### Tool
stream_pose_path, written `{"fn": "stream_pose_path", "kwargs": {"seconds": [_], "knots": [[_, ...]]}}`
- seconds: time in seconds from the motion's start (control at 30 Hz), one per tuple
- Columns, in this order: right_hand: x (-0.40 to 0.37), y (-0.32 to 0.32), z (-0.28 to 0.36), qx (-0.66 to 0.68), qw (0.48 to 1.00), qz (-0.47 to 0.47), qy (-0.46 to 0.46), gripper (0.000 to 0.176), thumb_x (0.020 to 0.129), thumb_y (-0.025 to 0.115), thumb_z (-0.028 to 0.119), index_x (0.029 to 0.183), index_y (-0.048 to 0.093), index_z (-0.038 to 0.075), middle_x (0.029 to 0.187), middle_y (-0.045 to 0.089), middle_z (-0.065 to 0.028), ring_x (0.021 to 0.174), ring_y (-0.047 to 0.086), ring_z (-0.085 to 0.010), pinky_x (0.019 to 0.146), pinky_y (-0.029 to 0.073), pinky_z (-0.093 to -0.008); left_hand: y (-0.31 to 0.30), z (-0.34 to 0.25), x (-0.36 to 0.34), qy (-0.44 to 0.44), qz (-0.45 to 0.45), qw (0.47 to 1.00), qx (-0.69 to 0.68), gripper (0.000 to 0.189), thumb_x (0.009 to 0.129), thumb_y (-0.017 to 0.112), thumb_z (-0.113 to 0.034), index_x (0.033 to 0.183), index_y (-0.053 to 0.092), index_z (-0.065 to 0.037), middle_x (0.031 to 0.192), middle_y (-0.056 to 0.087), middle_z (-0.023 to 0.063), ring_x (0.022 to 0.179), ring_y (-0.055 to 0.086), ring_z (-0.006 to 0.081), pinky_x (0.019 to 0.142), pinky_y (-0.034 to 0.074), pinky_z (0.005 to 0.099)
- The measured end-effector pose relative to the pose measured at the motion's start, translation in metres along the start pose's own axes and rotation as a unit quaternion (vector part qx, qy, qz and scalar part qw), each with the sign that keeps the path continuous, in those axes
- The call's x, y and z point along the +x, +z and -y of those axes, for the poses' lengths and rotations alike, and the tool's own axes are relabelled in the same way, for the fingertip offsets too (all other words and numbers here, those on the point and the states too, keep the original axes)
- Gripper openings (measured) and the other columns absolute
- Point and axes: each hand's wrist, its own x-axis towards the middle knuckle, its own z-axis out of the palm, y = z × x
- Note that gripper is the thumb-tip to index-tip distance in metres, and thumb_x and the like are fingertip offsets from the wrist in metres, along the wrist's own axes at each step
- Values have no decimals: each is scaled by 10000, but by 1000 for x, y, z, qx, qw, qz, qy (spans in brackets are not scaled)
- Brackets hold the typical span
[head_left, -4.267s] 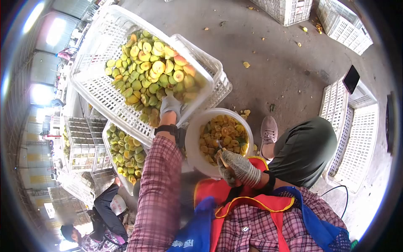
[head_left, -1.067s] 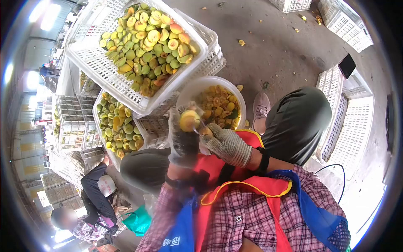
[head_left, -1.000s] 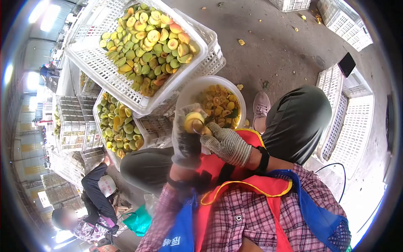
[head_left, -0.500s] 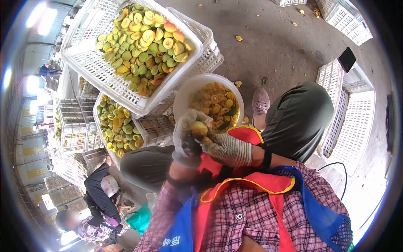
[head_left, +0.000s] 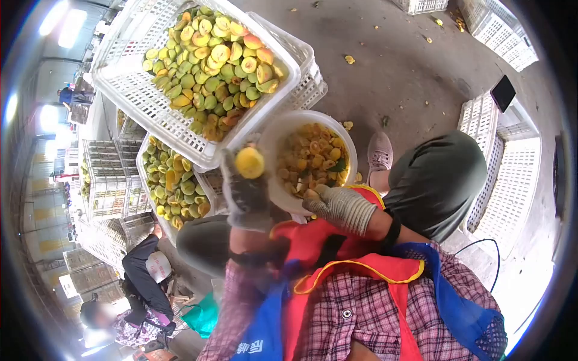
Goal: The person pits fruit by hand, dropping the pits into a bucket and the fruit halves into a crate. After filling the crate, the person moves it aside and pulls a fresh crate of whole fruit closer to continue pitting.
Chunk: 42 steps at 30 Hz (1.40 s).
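My left hand [head_left: 245, 195], in a dark-smeared glove and blurred by motion, holds a yellow peach half [head_left: 250, 163] with its cut face up. It is left of the white bucket [head_left: 353, 135], below the corner of the upper crate. My right hand [head_left: 342, 207], in a striped knit glove, is at the bucket's near rim with its fingers closed; what they hold, if anything, I cannot make out. Inside the bucket lie yellow fruit pieces [head_left: 316, 153] and a green leaf. Green and yellow peach halves [head_left: 220, 69] are heaped in the upper white crate [head_left: 135, 75].
A lower crate of peach halves [head_left: 171, 177] stands at the left. White crates [head_left: 509, 177] stand at the right, with a dark flat device [head_left: 503, 93] on an edge. Fruit scraps [head_left: 349, 59] dot the floor. Another person [head_left: 144, 283] sits at the lower left.
My hands have parted from over the bucket's near side. The left one has moved left and up with the peach half; the right has shifted slightly right.
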Motion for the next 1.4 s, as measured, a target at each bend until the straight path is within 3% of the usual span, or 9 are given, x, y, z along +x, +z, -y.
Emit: {"fn": "stream_pose_path", "kwargs": {"seconds": [0.23,0.43,0.63,0.7,0.87,1.0,1.07,1.2,1.4], "knots": [[10,14,-11,95,992,-66,54,291,955,470,292,1097,544,49,892,570,-230,752,615,-407,697,503,-456,-77,-97,67,64,-28,961,-268,495,927,507,-490,1147,554,-50,1021,616,89,813,592,178,681,519,259],[16,7,-13,31,992,-117,-33,299,960,463,305,1075,546,42,1006,560,-253,816,618,-399,704,496,-461,31,-9,155,163,31,880,445,489,885,567,-429,1165,608,-31,938,662,119,816,633,195,677,516,328],[16,7,-12,92,988,-124,28,302,950,491,293,1114,547,46,1016,554,-261,830,615,-404,715,499,-450,51,25,225,78,-7,586,806,510,769,711,-296,1166,581,-2,814,670,164,808,644,276,700,507,377],[17,7,-9,125,984,-101,75,323,945,503,302,1128,546,40,1022,552,-267,839,614,-403,723,500,-448,41,22,210,57,47,859,507,519,724,735,-259,1146,570,-5,886,660,191,864,633,317,781,490,364],[8,7,-18,-45,980,-168,-101,381,852,608,273,1115,541,6,1107,530,-250,866,607,-393,733,519,-432,14,16,126,442,118,719,523,417,778,683,-78,1156,533,8,1005,613,127,877,600,232,796,486,342],[11,6,-4,131,969,-200,-55,339,850,616,230,1104,541,18,992,552,-236,800,618,-352,678,523,-428,1,7,42,363,172,759,513,513,781,698,-116,1244,504,-9,1020,600,80,885,590,173,809,489,303],[7,-4,16,220,960,-170,6,318,876,596,238,1099,540,19,929,572,-216,770,622,-350,664,516,-425,1,6,4,73,162,929,325,465,808,680,-91,1231,501,-14,1007,592,65,842,574,123,765,484,263],[12,8,23,172,971,-166,17,314,934,527,296,1102,539,30,814,621,-196,729,626,-380,636,492,-433,0,28,-34,13,146,988,58,557,943,479,-484,1238,489,-11,934,581,46,786,569,126,698,503,260],[12,21,18,40,993,-110,7,394,931,499,391,1092,549,35,837,631,-238,801,616,-424,682,482,-481,2,30,-41,16,67,990,124,471,989,396,-443,1170,520,-27,966,569,66,798,558,145,681,484,240]]}}
